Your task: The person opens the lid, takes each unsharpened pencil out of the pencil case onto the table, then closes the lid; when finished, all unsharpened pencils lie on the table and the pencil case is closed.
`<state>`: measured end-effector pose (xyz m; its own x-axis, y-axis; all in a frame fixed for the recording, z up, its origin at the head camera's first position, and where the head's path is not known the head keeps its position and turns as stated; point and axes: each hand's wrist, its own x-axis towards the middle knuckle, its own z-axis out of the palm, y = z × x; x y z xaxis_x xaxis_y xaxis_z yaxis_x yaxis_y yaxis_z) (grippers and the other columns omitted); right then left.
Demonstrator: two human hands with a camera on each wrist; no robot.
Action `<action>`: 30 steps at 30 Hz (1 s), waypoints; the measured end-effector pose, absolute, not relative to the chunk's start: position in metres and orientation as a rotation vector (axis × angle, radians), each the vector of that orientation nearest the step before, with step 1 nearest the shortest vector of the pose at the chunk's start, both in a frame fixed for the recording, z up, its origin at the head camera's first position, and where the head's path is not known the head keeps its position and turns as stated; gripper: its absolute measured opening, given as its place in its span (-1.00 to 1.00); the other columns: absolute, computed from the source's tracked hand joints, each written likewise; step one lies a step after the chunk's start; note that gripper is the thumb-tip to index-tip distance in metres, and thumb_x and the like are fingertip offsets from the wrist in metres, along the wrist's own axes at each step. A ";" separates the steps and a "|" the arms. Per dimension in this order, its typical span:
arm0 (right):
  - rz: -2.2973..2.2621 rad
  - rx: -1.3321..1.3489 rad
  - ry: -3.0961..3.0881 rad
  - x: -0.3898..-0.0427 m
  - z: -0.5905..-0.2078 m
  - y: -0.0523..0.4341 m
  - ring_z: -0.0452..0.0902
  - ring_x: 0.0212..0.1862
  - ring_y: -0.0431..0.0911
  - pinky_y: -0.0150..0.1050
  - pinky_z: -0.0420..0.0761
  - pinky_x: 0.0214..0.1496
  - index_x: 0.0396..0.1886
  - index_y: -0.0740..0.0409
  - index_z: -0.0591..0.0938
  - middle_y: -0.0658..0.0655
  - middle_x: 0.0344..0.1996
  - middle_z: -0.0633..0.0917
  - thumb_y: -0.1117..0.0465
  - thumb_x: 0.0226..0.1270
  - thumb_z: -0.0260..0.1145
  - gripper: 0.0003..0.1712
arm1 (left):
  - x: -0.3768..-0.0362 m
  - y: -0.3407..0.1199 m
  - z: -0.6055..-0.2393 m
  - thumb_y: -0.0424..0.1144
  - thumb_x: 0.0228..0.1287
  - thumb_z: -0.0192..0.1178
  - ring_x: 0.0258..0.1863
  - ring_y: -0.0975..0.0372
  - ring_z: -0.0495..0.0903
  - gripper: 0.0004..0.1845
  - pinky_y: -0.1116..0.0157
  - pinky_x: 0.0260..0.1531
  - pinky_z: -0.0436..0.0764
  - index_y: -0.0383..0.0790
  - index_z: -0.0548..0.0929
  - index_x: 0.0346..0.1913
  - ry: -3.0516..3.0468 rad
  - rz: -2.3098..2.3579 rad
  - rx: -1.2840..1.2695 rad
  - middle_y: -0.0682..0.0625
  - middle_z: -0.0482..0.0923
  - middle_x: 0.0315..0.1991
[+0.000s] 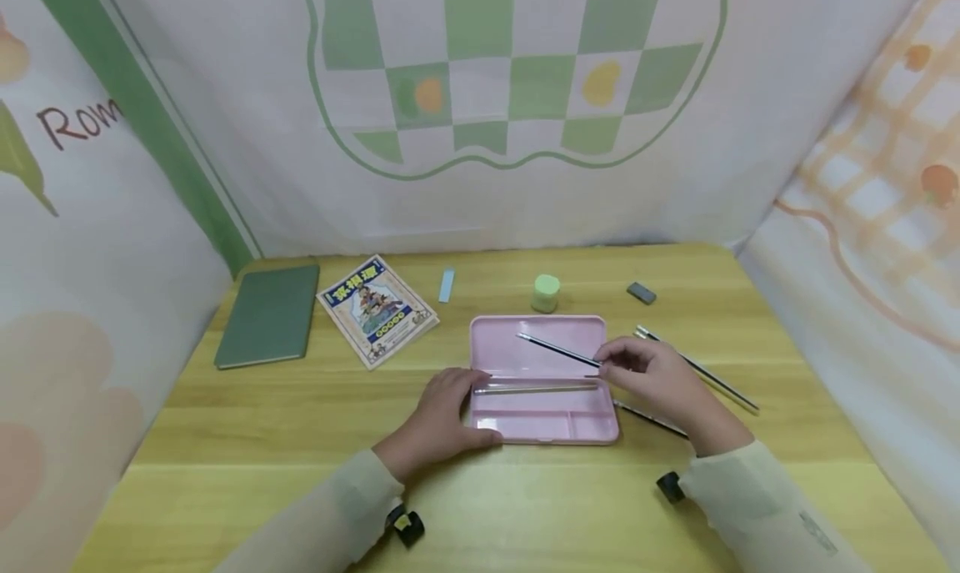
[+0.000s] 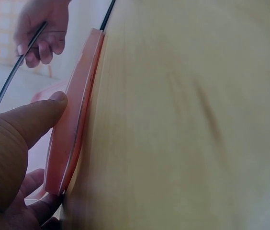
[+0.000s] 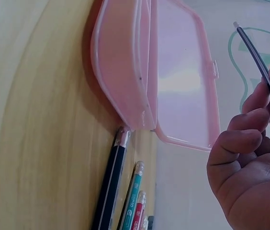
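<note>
A pink pencil case lies open on the table, its lid folded back. My left hand grips its left end, thumb at the front wall and fingers at the back corner. One pencil lies in the long rear compartment; the two front compartments hold nothing visible. Above the case's right side, my right hand pinches a dark striped pencil between thumb and fingers, its pale end pointing left. Another dark pencil lies on the table against the case's right corner.
More pencils, including a teal one and a red one, lie on the right. Along the back are a grey eraser, a green-lidded small container, a light blue strip, a booklet and a green notebook.
</note>
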<state>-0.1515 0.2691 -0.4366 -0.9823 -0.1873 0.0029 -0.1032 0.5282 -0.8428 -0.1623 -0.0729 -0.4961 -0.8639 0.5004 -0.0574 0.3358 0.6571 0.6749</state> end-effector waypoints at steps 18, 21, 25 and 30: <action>-1.436 -0.138 2.734 -0.144 -0.444 0.298 0.60 -0.13 -0.21 -0.35 0.67 -0.17 -0.01 0.16 0.71 0.17 -0.05 0.71 0.11 0.48 0.39 -0.76 | -0.162 -0.073 -0.496 0.26 0.02 0.55 0.53 0.03 0.17 0.01 -0.04 0.57 0.06 -0.02 0.38 0.51 2.628 1.008 0.662 -0.03 0.36 0.47; -1.452 -0.119 2.770 -0.139 -0.448 0.312 0.62 -0.15 -0.25 -0.38 0.67 -0.19 -0.03 0.18 0.70 0.19 -0.06 0.72 0.14 0.48 0.39 -0.78 | -0.161 -0.073 -0.497 0.27 0.00 0.56 0.53 0.02 0.18 0.03 -0.05 0.56 0.08 -0.02 0.38 0.51 2.627 1.016 0.663 -0.04 0.35 0.47; -1.450 -0.066 2.833 -0.132 -0.457 0.338 0.63 -0.13 -0.35 -0.48 0.63 -0.15 -0.02 0.20 0.70 0.12 -0.08 0.75 0.14 0.47 0.41 -0.76 | -0.160 -0.073 -0.498 0.28 -0.01 0.55 0.53 0.01 0.18 0.04 -0.06 0.55 0.10 -0.02 0.38 0.51 2.629 1.013 0.663 -0.04 0.35 0.48; -1.308 0.062 2.875 -0.126 -0.460 0.370 0.54 -0.13 -0.48 -0.49 0.61 -0.18 0.06 0.19 0.67 0.06 -0.03 0.72 0.07 0.50 0.37 -0.68 | -0.159 -0.073 -0.494 0.27 0.00 0.55 0.53 0.00 0.18 0.04 -0.07 0.55 0.10 -0.05 0.37 0.52 2.623 1.027 0.654 -0.06 0.34 0.48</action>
